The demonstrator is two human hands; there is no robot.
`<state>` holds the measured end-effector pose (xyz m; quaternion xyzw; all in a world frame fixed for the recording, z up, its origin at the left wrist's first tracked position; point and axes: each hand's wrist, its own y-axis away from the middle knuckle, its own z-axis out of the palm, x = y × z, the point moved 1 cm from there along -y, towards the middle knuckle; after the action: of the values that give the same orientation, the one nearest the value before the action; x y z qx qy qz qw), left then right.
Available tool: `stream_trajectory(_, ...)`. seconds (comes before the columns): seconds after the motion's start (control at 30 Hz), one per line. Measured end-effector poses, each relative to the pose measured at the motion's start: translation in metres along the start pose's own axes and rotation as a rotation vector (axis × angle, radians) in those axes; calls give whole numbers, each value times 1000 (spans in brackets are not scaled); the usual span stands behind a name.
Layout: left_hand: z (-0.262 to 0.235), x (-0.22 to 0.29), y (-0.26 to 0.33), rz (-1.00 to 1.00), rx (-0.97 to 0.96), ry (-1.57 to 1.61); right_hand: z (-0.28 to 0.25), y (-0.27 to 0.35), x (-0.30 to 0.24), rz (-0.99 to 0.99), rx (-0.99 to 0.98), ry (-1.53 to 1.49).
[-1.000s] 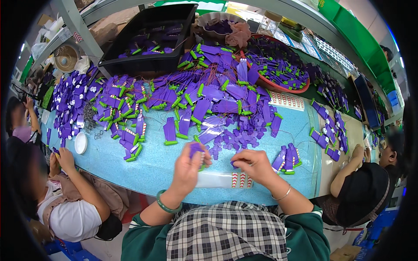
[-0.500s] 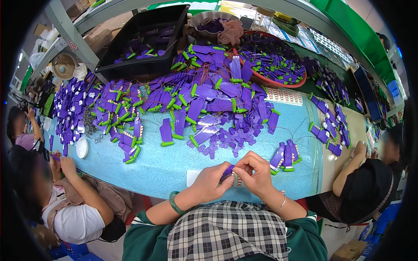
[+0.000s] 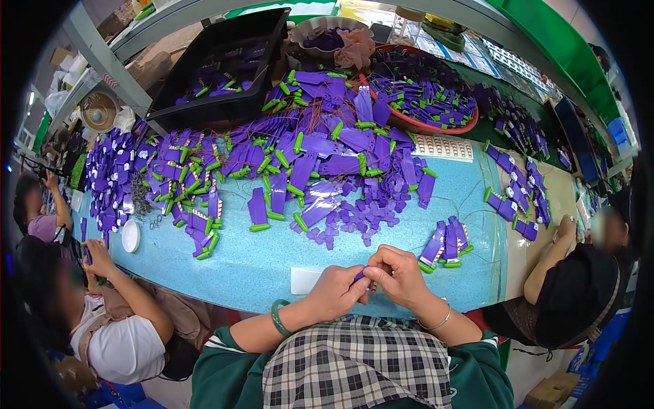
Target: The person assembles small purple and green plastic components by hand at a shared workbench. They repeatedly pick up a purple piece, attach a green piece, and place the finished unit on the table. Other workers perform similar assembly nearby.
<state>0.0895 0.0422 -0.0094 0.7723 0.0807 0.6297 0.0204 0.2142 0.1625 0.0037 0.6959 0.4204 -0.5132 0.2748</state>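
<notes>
My left hand (image 3: 338,291) and my right hand (image 3: 397,273) meet at the near edge of the light blue table (image 3: 231,262), fingers pinched together on one small purple part (image 3: 359,277). A white label sheet (image 3: 304,280) lies just left of my left hand. A small group of finished purple pieces with green ends (image 3: 446,243) rests to the right of my right hand. Loose small purple parts (image 3: 347,226) are scattered just beyond my hands, in front of a big heap of purple and green pieces (image 3: 306,153).
A black tray (image 3: 225,65) and a red round basin (image 3: 426,95) with more purple pieces stand at the back. A sticker sheet (image 3: 444,146) lies mid-right. A white round lid (image 3: 130,236) sits left. Other people sit at the table's left (image 3: 112,320) and right (image 3: 579,286).
My left hand came back from the loose parts to the table's near edge. Both hands closed together on a small purple part and drew toward my body.
</notes>
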Motion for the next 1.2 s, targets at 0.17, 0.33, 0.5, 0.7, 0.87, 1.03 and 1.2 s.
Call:
stream_trajectory(0.17,-5,6,-18,69,-29,-182,-36,-4,12,48,-82,70)
stream_trajectory(0.33,-62,4,-44,220,394,-981,-113,-4,5,-127,71,859)
stream_trajectory(0.5,-78,-24,-51,72,430,-1335,-62,8,0,-222,92,940)
stream_trajectory(0.7,-84,-21,-44,125,459,-1382,15,7,15,-252,-25,795)
stream_trajectory(0.87,-88,6,-18,159,455,-1170,18,4,26,-228,-18,738)
stream_trajectory(1.03,-66,45,27,431,609,-435,24,2,31,-252,-12,700)
stream_trajectory(1.2,-42,29,30,94,281,355,32,0,26,-315,-33,696)
